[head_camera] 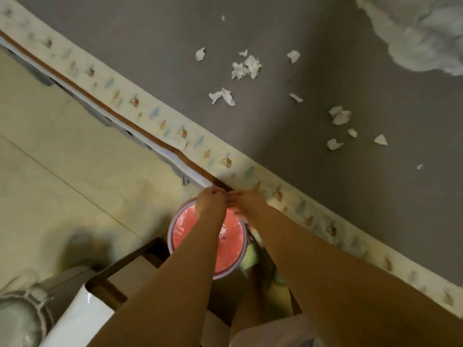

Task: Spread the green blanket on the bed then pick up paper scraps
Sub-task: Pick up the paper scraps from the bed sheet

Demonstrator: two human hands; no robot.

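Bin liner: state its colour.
The bin liner is pink-red, seen best in the head view.

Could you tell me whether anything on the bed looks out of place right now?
Yes: crumpled white paper scraps lie scattered across the grey bed surface, well apart from the pink-lined bin on the floor, where both hands meet over its rim.

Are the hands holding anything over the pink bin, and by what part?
Cannot tell. Both hands, left and right, meet fingertip to fingertip above the bin; motion blur hides any grip.
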